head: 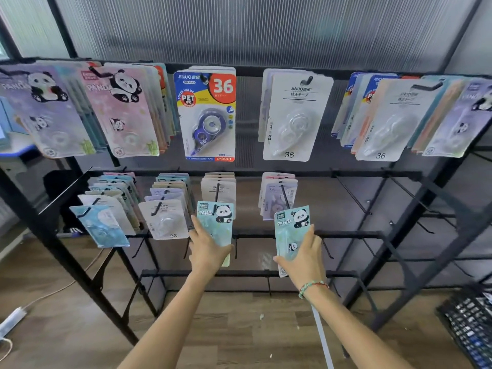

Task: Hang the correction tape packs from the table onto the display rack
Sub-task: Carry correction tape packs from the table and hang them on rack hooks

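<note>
Both hands grip teal panda packs: left hand [206,247], right hand [306,258]; align each hole squarely onto its hook.

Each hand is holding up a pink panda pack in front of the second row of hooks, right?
Not quite. The packs are pale blue, not pink. The head view shows the left hand holding one blue panda pack and the right hand holding another blue pack, both in front of the rack's second row of hooks.
</note>
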The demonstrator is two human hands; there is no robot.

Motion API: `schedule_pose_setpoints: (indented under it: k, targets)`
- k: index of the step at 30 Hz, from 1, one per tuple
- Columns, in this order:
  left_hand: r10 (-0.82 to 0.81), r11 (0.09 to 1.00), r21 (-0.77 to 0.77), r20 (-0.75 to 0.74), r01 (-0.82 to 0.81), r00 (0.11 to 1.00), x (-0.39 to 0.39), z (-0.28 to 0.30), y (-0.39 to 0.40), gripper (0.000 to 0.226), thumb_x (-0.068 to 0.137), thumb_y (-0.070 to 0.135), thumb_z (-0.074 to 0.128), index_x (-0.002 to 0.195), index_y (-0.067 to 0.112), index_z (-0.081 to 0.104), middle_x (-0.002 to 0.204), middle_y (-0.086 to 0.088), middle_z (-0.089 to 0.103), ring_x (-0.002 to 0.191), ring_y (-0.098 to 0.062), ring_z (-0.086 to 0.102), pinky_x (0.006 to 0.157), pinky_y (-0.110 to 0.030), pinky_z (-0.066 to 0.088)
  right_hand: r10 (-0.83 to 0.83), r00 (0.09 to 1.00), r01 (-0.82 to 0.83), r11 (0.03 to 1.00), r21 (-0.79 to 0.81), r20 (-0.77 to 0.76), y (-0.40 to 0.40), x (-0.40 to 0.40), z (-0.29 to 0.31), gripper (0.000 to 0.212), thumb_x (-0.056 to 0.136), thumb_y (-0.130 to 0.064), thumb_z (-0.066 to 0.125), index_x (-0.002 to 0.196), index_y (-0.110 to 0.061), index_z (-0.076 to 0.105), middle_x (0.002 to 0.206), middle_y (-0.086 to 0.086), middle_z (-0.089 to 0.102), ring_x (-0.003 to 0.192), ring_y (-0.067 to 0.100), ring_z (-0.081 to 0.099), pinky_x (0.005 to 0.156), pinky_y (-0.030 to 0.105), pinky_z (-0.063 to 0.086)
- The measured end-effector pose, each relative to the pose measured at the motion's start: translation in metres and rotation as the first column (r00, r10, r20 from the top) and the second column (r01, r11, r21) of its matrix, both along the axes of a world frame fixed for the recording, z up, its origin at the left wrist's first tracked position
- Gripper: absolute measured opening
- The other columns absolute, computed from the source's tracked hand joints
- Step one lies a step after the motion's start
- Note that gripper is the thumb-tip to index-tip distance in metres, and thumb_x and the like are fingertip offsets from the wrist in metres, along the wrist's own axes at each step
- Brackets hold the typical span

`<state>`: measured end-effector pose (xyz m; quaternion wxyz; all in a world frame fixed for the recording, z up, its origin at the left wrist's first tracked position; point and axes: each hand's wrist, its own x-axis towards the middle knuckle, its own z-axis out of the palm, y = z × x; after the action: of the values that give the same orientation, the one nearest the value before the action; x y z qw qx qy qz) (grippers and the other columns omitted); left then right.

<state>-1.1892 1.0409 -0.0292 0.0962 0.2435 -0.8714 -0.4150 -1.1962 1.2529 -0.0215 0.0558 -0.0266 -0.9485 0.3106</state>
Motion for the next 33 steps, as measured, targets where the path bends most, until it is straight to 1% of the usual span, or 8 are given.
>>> schedule_pose_setpoints:
  k: [3, 7, 14, 17, 21, 24, 30, 33]
  targets:
    - [-0.007, 1.0, 0.009, -0.007, 0.008, 1.0, -0.005, -0.001, 0.0, 0.13, 0.069, 0.027, 0.085, 0.152, 0.013, -0.014, 0.143, -0.019, 0.027, 0.129, -0.042, 0.036, 0.102, -0.054, 0.039, -0.022, 1.0, 0.021, 0.999, 0.042, 0.006, -0.003, 0.001, 0.0, 0.126, 0.069, -0.048, 0.079, 0.15, -0.009, -0.009, 0.138, 0.009, 0.025, 0.122, 0.024, 0.042, 0.084, 0.033, 0.049]
    - [-0.007, 1.0, 0.013, -0.009, 0.007, 1.0, -0.008, -0.002, -0.001, 0.13, 0.069, 0.026, 0.085, 0.152, 0.013, -0.013, 0.141, -0.018, 0.027, 0.128, -0.041, 0.037, 0.101, -0.054, 0.039, -0.044, 0.999, 0.044, 0.996, 0.075, 0.001, -0.005, 0.0, -0.001, 0.126, 0.069, -0.05, 0.079, 0.15, -0.008, -0.009, 0.137, 0.009, 0.027, 0.123, 0.023, 0.04, 0.085, 0.034, 0.049]
    - [-0.031, 1.0, 0.001, -0.034, 0.031, 0.999, -0.011, -0.006, -0.005, 0.129, 0.068, 0.025, 0.086, 0.152, 0.013, -0.012, 0.142, -0.017, 0.028, 0.124, -0.041, 0.042, 0.099, -0.054, 0.043, -0.08, 0.997, 0.08, 0.997, -0.002, 0.015, -0.013, -0.008, -0.005, 0.128, 0.068, -0.045, 0.081, 0.149, -0.005, -0.009, 0.135, 0.012, 0.031, 0.122, 0.026, 0.038, 0.092, 0.037, 0.046]
    - [-0.038, 0.999, 0.0, -0.048, 0.038, 0.998, -0.015, -0.008, -0.008, 0.129, 0.067, 0.024, 0.086, 0.152, 0.014, -0.01, 0.139, -0.017, 0.03, 0.123, -0.04, 0.043, 0.097, -0.054, 0.044, -0.099, 0.995, 0.099, 0.995, -0.024, 0.021, -0.014, -0.009, -0.008, 0.128, 0.068, -0.045, 0.081, 0.15, -0.006, -0.01, 0.135, 0.012, 0.031, 0.124, 0.026, 0.037, 0.091, 0.038, 0.046]
    - [-0.049, 0.999, 0.014, -0.063, 0.05, 0.997, -0.021, -0.009, -0.008, 0.128, 0.068, 0.024, 0.086, 0.152, 0.012, -0.01, 0.139, -0.017, 0.03, 0.122, -0.039, 0.042, 0.098, -0.051, 0.044, -0.089, 0.995, 0.089, 0.996, 0.002, 0.047, -0.01, -0.014, -0.012, 0.127, 0.069, -0.044, 0.081, 0.15, -0.006, -0.009, 0.136, 0.011, 0.031, 0.124, 0.027, 0.036, 0.089, 0.037, 0.045]
    - [-0.05, 0.998, 0.022, -0.069, 0.052, 0.996, -0.025, -0.01, -0.008, 0.129, 0.068, 0.025, 0.086, 0.152, 0.012, -0.011, 0.141, -0.017, 0.029, 0.125, -0.038, 0.04, 0.099, -0.05, 0.043, -0.062, 0.995, 0.063, 0.998, -0.004, 0.079, -0.013, -0.027, -0.009, 0.127, 0.069, -0.043, 0.081, 0.149, -0.005, -0.01, 0.136, 0.013, 0.03, 0.124, 0.028, 0.037, 0.094, 0.038, 0.044]
    - [-0.064, 0.997, 0.037, -0.061, 0.067, 0.996, -0.042, -0.01, -0.011, 0.127, 0.069, 0.025, 0.085, 0.152, 0.011, -0.01, 0.142, -0.016, 0.028, 0.128, -0.035, 0.04, 0.098, -0.046, 0.042, -0.061, 0.988, 0.066, 0.997, -0.029, 0.14, -0.025, -0.064, -0.006, 0.125, 0.069, -0.04, 0.083, 0.149, -0.002, -0.006, 0.139, 0.016, 0.028, 0.127, 0.032, 0.036, 0.101, 0.04, 0.039]
    - [-0.064, 0.996, 0.062, -0.092, 0.07, 0.994, -0.055, -0.013, -0.015, 0.127, 0.068, 0.021, 0.087, 0.152, 0.012, -0.007, 0.141, -0.016, 0.03, 0.127, -0.034, 0.04, 0.1, -0.044, 0.041, -0.072, 0.99, 0.075, 0.997, -0.019, 0.125, -0.03, -0.085, -0.007, 0.119, 0.07, -0.038, 0.082, 0.149, -0.003, 0.0, 0.136, 0.016, 0.029, 0.124, 0.032, 0.036, 0.1, 0.041, 0.041]
